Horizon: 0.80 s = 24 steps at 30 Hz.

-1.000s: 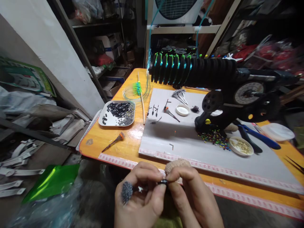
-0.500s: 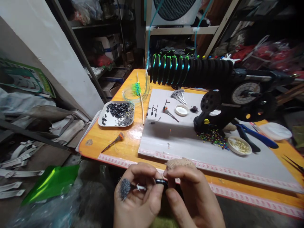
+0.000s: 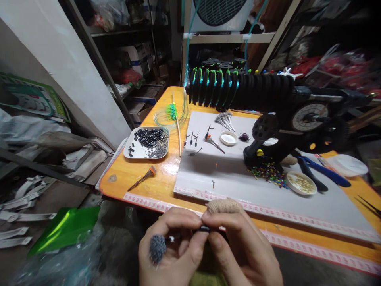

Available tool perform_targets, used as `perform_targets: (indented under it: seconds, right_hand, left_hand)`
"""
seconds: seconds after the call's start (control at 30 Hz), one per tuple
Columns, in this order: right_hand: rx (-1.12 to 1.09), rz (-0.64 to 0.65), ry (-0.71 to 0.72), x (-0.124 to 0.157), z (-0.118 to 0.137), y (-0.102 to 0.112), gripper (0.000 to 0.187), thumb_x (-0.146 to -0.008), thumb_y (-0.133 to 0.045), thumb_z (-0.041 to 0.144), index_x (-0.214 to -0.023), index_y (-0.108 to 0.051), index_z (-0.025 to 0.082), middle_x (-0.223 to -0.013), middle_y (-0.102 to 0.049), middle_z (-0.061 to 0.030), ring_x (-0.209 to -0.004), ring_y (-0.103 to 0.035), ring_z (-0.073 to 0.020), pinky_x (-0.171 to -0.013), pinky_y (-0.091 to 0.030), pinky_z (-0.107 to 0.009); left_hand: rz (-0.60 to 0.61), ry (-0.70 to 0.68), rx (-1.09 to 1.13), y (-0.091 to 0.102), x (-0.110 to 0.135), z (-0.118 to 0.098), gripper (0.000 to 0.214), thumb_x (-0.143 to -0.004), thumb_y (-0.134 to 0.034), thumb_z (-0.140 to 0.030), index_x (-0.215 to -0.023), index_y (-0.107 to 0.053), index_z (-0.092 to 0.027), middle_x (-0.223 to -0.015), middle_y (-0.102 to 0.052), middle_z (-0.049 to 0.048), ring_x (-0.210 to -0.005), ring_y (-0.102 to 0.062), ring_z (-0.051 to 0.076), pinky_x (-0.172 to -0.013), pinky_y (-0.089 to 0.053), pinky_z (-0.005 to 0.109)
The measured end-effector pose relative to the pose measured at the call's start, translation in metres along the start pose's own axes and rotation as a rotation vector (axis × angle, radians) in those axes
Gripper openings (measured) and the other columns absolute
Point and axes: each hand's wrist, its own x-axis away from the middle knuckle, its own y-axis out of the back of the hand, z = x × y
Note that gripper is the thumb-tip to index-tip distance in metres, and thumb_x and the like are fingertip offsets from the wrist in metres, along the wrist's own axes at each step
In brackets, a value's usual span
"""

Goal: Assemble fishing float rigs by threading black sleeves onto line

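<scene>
Yellow wood counter (image 3: 163,178), pink-marked measuring strip (image 3: 149,201) along the front edge; light grey board (image 3: 196,174) on top; black geared machine (image 3: 268,93) standing on the board, green and blue strands over its left half; cream rack (image 3: 220,38) behind, white pillar (image 3: 74,71) at left.

Containers: white tray (image 3: 139,154) left of board, black pieces heaped in it, tiny grey bits at its right end; round white dish (image 3: 297,192) near board's right side, gold-coloured bits inside; multicoloured beads (image 3: 268,175) loose between dish and machine foot.

Left hand (image 3: 171,248): thumb and forefinger closed on a small black part (image 3: 204,228), just in front of the counter edge; grey bristle bundle (image 3: 157,249) sits in the same palm; right hand (image 3: 245,246): fingers nearly together at the part's other end, can't tell if they grip it.
</scene>
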Motion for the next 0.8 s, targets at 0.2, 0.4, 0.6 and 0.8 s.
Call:
perform_targets:
  seconds: [0.2, 0.4, 0.6, 0.8]
  right_hand:
    - [0.002, -0.037, 0.009, -0.001, 0.002, -0.001, 0.020, -0.093, -0.060, 0.012, -0.105, -0.068, 0.026, -0.089, -0.068, -0.0047, -0.082, -0.067, -0.0186, -0.068, -0.057, -0.027]
    - [0.020, -0.169, -0.055, 0.006, 0.005, -0.010, 0.013, -0.097, -0.060, 0.020, -0.102, -0.068, 0.029, -0.087, -0.068, -0.0017, -0.079, -0.065, -0.0166, -0.069, -0.053, -0.026]
    - [0.091, -0.217, -0.077, 0.012, 0.006, -0.020, 0.014, -0.097, -0.060, 0.019, -0.103, -0.068, 0.029, -0.086, -0.067, -0.0016, -0.074, -0.065, -0.0169, -0.066, -0.052, -0.027]
    - [0.232, -0.113, 0.061, 0.010, -0.005, -0.013, 0.013, -0.100, -0.055, 0.020, -0.108, -0.063, 0.027, -0.091, -0.067, -0.0034, -0.080, -0.067, -0.0173, -0.065, -0.053, -0.025]
  left_hand:
    - [0.089, -0.058, -0.017, 0.008, -0.006, 0.001, 0.014, -0.064, -0.093, -0.027, -0.066, -0.079, -0.025, -0.063, -0.075, -0.0005, -0.058, -0.068, 0.012, -0.053, -0.053, 0.016]
    - [0.081, -0.180, -0.114, 0.005, -0.005, 0.000, 0.013, -0.072, -0.083, -0.015, -0.071, -0.079, -0.027, -0.068, -0.077, -0.0025, -0.062, -0.070, 0.011, -0.057, -0.054, 0.014]
    - [0.012, -0.464, -0.389, 0.006, -0.005, 0.004, 0.023, -0.073, -0.069, -0.004, -0.071, -0.073, -0.027, -0.067, -0.074, -0.0063, -0.059, -0.068, 0.009, -0.058, -0.052, 0.015]
    - [0.016, -0.522, -0.460, 0.010, -0.006, 0.006, 0.020, -0.076, -0.064, -0.006, -0.075, -0.067, -0.026, -0.068, -0.068, -0.0068, -0.060, -0.066, 0.009, -0.062, -0.049, 0.017]
